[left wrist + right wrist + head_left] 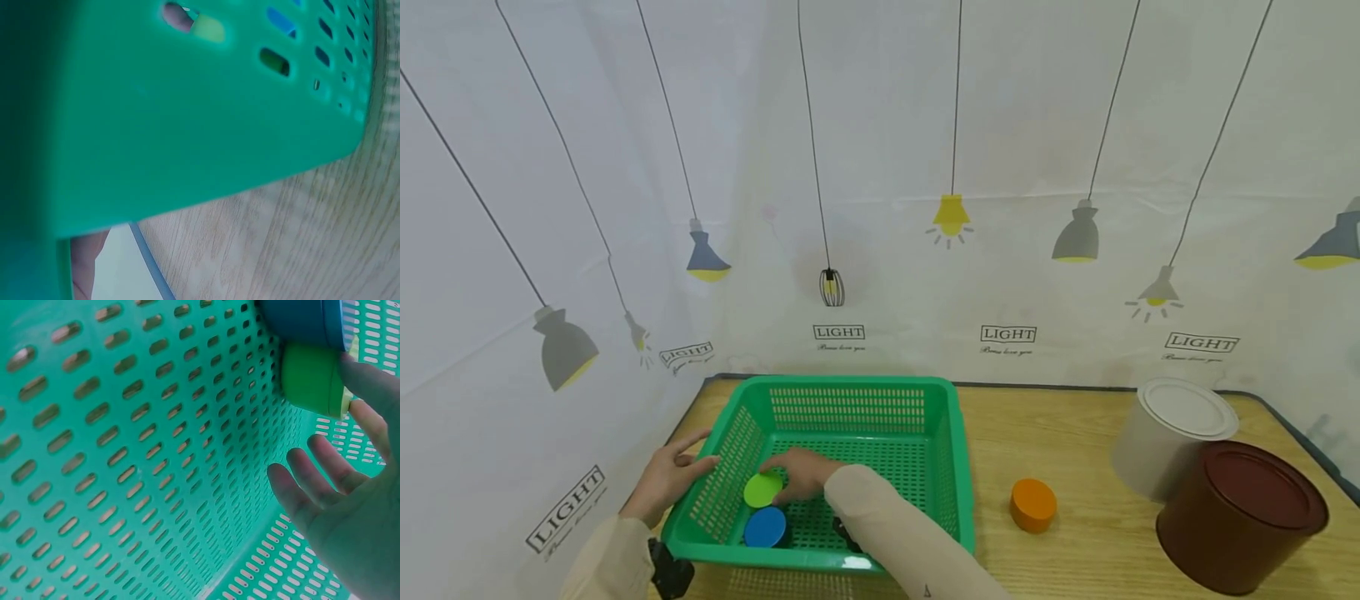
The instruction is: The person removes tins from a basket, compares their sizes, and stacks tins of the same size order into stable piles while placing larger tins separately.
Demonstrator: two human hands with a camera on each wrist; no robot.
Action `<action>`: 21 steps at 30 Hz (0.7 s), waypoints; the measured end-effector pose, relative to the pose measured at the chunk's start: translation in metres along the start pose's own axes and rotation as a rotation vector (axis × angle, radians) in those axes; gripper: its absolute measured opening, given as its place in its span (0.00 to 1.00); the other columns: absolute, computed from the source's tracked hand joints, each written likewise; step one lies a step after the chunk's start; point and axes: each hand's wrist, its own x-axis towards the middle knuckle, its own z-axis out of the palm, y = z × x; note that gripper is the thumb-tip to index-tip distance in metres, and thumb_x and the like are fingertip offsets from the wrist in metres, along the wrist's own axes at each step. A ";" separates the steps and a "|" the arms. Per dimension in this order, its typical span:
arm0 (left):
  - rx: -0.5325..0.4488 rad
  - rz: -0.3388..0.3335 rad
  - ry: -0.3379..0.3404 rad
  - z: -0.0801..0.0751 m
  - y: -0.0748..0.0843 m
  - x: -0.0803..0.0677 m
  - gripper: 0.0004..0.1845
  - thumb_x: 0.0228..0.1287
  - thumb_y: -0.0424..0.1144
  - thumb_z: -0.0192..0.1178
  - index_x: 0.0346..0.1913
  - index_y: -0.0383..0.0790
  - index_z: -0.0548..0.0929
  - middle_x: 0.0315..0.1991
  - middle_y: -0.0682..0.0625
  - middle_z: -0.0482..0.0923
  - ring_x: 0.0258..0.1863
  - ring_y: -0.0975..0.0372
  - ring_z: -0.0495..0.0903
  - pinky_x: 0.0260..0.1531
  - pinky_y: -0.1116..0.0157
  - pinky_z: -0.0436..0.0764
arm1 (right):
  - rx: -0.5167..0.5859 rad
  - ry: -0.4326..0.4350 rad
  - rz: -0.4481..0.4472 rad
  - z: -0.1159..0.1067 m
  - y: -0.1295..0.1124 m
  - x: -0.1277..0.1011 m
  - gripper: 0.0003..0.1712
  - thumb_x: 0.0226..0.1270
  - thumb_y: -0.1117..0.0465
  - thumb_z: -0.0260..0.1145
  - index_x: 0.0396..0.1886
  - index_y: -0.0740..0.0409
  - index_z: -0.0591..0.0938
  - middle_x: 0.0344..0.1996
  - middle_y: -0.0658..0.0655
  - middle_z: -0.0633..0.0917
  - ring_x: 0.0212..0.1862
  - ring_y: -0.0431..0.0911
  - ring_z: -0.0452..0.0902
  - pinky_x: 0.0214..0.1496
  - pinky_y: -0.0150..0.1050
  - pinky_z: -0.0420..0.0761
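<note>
My green perforated plastic basket (850,400) sits on the wooden table (1075,433), lower centre of the frame. Inside it, at its near-left corner, the lime green round puck (762,490) lies just behind the blue round puck (765,527). Right of the basket lies the orange round puck (1033,504); farther right, the white lidded tin can (1172,437) stands behind the brown lidded tin can (1240,517).
</note>
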 end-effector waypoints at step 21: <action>0.012 -0.005 0.010 0.000 0.002 -0.001 0.34 0.59 0.41 0.57 0.66 0.35 0.57 0.44 0.30 0.73 0.29 0.58 0.78 0.27 0.60 0.78 | 0.001 0.003 -0.002 0.001 0.005 0.001 0.32 0.52 0.57 0.68 0.59 0.50 0.71 0.54 0.51 0.73 0.56 0.42 0.66 0.51 0.31 0.69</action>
